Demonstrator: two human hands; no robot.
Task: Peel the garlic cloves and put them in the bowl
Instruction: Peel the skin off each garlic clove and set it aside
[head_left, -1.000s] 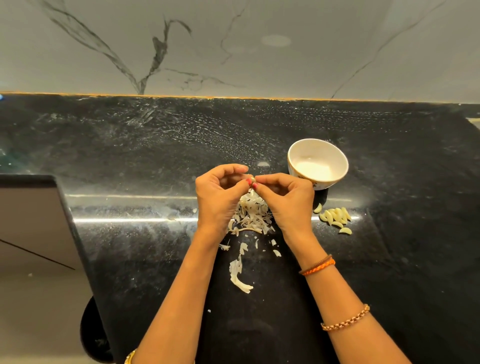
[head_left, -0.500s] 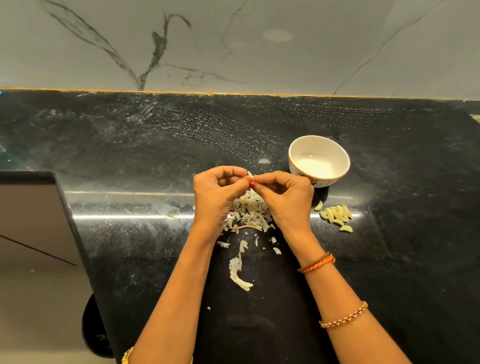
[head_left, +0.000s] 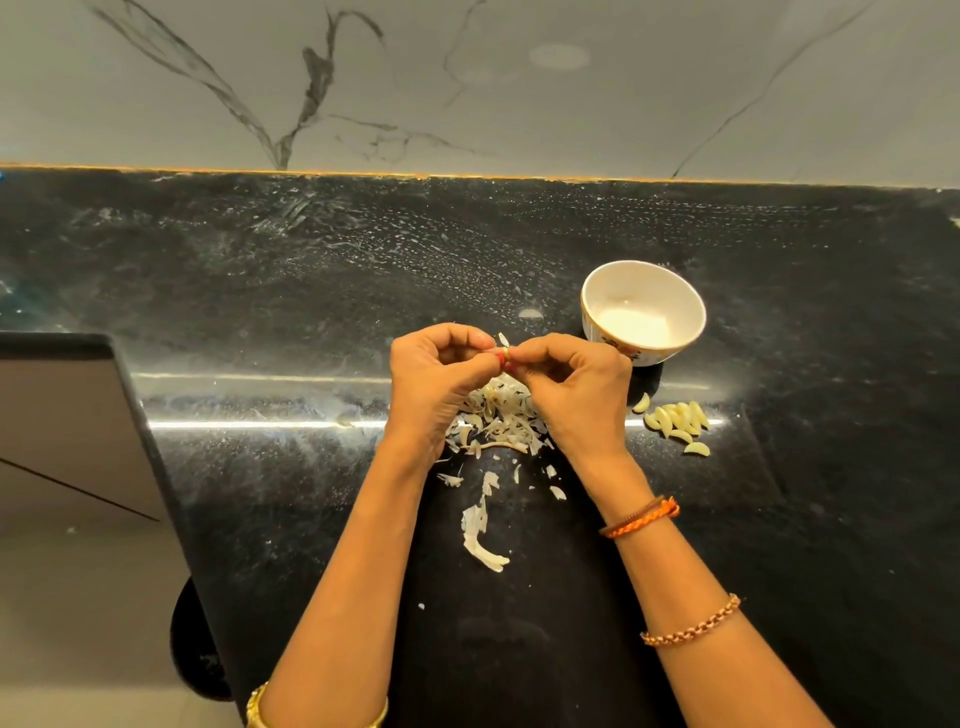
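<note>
Above counter (head_left: 260, 291), hands pinching clove (head_left: 503, 354)

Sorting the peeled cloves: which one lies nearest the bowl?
The lone peeled clove just below the bowl, apart and up-left from the main cluster.

On the black counter (head_left: 779, 519) open surface lies far and to the left, while the heap of peels (head_left: 498, 421) at centre, the bowl (head_left: 643, 312) far right and the peeled cloves (head_left: 678, 418) near it block the right.
</note>
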